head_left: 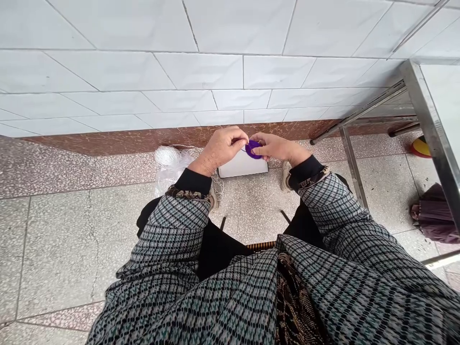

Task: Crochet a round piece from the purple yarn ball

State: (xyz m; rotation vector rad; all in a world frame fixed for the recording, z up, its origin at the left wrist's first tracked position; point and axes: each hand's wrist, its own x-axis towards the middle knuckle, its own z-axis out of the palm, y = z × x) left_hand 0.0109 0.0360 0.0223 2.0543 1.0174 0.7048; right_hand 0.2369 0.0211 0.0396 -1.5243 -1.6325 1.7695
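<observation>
My right hand [275,146] is closed around the edge of a small round purple yarn piece [254,150], thumb in front and fingers behind. Close beside it, my left hand [223,146] pinches what looks like a thin purple strand coming off that piece. Whether a hook or needle is between those fingertips cannot be made out. Both hands are held over a white box [241,167] that sits on the floor between my feet. To the left of the box lies a ball of white yarn [167,155] by a clear plastic bag [164,179], with loose white cord around it.
A white tiled wall [230,72] with a brown skirting rises in front of me. On the right stands a metal-framed table [427,110]. Beneath it are a red and yellow object [421,146] and a dark purple bundle [436,213] on the speckled floor.
</observation>
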